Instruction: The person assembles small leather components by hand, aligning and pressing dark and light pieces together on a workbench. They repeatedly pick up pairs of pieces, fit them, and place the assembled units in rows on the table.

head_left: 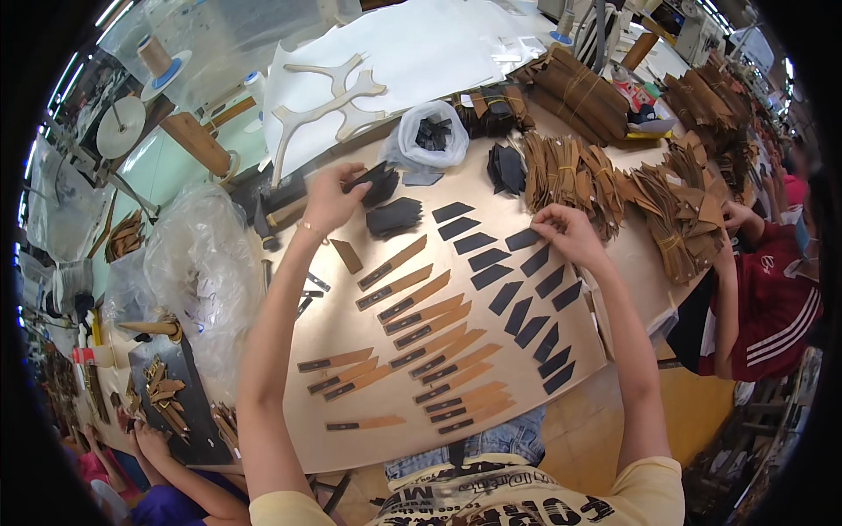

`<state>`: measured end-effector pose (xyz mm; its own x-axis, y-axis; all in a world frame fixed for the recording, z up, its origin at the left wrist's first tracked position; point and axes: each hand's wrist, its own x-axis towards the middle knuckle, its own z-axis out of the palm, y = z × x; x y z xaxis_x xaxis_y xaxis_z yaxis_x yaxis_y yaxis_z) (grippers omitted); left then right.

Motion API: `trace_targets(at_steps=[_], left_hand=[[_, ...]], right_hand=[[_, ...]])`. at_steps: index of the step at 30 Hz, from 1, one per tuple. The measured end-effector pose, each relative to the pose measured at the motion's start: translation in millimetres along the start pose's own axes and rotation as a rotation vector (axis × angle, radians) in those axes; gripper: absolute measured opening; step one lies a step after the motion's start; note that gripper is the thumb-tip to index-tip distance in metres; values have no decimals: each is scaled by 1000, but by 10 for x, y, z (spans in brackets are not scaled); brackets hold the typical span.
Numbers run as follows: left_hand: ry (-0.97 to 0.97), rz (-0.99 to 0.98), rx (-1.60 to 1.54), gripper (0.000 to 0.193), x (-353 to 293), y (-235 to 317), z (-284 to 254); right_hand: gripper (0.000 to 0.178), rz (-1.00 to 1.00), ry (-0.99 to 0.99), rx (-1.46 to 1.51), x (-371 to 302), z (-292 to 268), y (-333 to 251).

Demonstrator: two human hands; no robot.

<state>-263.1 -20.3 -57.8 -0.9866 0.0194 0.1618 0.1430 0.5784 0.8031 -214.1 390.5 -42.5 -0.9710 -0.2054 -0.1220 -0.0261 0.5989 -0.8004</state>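
Note:
My left hand is closed around a stack of black leather pieces, held just above another black pile. Farther right, my right hand pinches the end of a slanted black leather piece at the table surface. Several like black pieces lie spread out in slanting rows below and beside it. Toward my body, rows of brown leather strips lie on the table, many with a dark patch at one end. A lone brown piece rests near my left forearm.
Bundled brown leather strips stand at the right rear, beside a co-worker in a maroon shirt. A clear bag of black pieces sits at the back. A hammer and plastic bags lie left of my left arm.

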Motion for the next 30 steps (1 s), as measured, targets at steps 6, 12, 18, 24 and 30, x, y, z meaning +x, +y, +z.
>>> trace_targets(at_steps=[6, 12, 18, 24, 30], left_hand=[[-72, -107, 175, 25, 368, -44, 47], [178, 164, 811, 24, 154, 234, 55], [227, 284, 308, 21, -1007, 591, -465], [33, -24, 213, 23, -2808, 908, -401], [-107, -23, 458, 29, -3640, 910, -142]], right_hand=[[12, -136, 48, -204, -13, 34, -47], [13, -326, 266, -592, -145, 159, -78], [12, -321, 369, -389, -663, 100, -287], [9, -312, 295, -231, -1292, 341, -421], [12, -300, 345, -159, -1544, 427, -511]])
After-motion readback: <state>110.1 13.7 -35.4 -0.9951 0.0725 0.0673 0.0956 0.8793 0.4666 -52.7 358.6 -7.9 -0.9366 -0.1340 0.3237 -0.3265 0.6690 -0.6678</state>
